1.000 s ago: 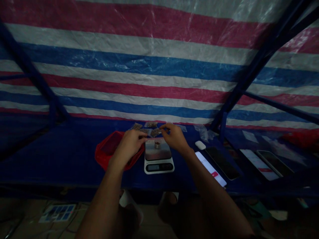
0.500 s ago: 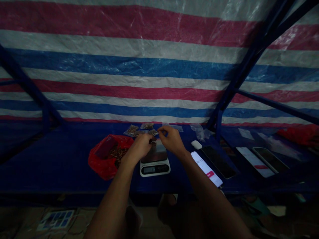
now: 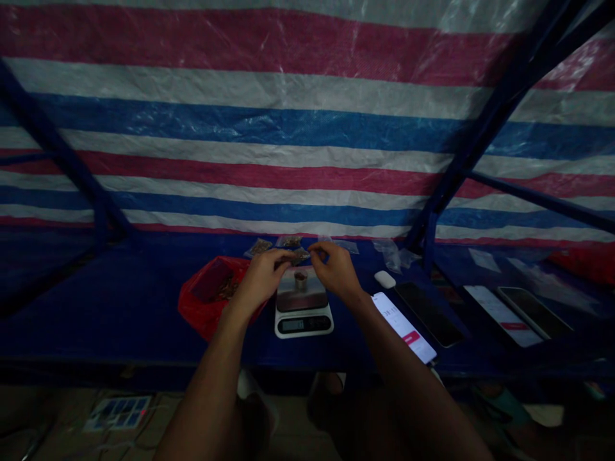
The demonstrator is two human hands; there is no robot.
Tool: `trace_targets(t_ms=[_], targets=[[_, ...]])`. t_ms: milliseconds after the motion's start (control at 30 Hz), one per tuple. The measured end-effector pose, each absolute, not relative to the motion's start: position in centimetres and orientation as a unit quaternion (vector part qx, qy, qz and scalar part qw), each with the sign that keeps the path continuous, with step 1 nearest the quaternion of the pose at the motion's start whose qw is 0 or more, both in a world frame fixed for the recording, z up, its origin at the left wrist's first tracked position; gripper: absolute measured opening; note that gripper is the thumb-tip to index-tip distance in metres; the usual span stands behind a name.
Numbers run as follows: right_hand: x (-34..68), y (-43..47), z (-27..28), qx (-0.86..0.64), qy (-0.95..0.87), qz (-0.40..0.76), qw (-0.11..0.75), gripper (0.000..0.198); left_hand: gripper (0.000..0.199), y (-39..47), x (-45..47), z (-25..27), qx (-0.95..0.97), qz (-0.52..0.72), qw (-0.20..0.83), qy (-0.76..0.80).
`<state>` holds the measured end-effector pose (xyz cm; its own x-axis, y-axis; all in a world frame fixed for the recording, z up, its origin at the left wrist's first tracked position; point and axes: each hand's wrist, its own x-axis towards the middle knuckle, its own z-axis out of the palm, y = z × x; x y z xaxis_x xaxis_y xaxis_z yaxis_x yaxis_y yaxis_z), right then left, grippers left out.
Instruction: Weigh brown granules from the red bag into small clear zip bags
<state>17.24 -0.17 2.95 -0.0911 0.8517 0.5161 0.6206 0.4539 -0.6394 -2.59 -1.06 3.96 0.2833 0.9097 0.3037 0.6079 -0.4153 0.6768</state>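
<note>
My left hand (image 3: 263, 274) reaches over the back of the kitchen scale (image 3: 304, 324), its fingertips closed at the left edge of a small clear plastic bag (image 3: 302, 255) with brown bits in it. Pinching the bag's right edge is my right hand (image 3: 335, 267). A small metal cup (image 3: 300, 280) with dark contents stands on the scale's plate. Left of the scale, partly behind my left forearm, an open red plastic bag (image 3: 196, 301) holds loose brown pieces. More small filled bags (image 3: 290, 241) lie behind my left hand.
To the right lie a white earbud case (image 3: 385, 279), a lit phone (image 3: 404, 328), a dark phone (image 3: 429, 315) and two further phones. Clear plastic bags (image 3: 390, 253) lie near the back. Blue metal bars (image 3: 446, 173) slope up on both sides before a striped tarp (image 3: 269, 153).
My left hand has drawn away from the scale's plate toward the small bag, and the metal cup now shows on the plate. My right hand stays nearly in place. The view has shifted slightly.
</note>
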Motion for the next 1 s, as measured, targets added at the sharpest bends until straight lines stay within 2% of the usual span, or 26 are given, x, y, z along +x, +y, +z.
trace_targets(t_ms=[200, 267, 433, 700, 800, 1000], targets=[[17.0, -0.2, 2.5, -0.512, -0.726, 0.128, 0.442, 0.024, 0.021, -3.2, -10.3, 2.4, 0.729, 0.120, 0.207, 0.641], [16.9, -0.2, 2.3, -0.516, -0.730, 0.126, 0.431, 0.024, 0.021, -3.2, -11.7, 1.2, 0.711, 0.083, 0.183, 0.674], [16.5, -0.2, 2.0, -0.515, -0.733, 0.130, 0.426, 0.023, 0.017, -2.4, -12.2, 0.0, 0.722, 0.059, 0.157, 0.672], [16.5, -0.1, 1.5, -0.520, -0.730, 0.143, 0.419, 0.023, 0.029, -2.5, -11.9, 0.2, 0.742, 0.057, 0.159, 0.649], [16.7, 0.0, 1.4, -0.523, -0.733, 0.149, 0.409, 0.023, 0.026, -2.4, -11.6, 0.1, 0.736, 0.058, 0.158, 0.656], [18.8, -0.2, 2.0, -0.533, -0.768, 0.170, 0.311, 0.024, 0.028, -2.3, -11.8, 0.2, 0.739, 0.092, 0.145, 0.651]])
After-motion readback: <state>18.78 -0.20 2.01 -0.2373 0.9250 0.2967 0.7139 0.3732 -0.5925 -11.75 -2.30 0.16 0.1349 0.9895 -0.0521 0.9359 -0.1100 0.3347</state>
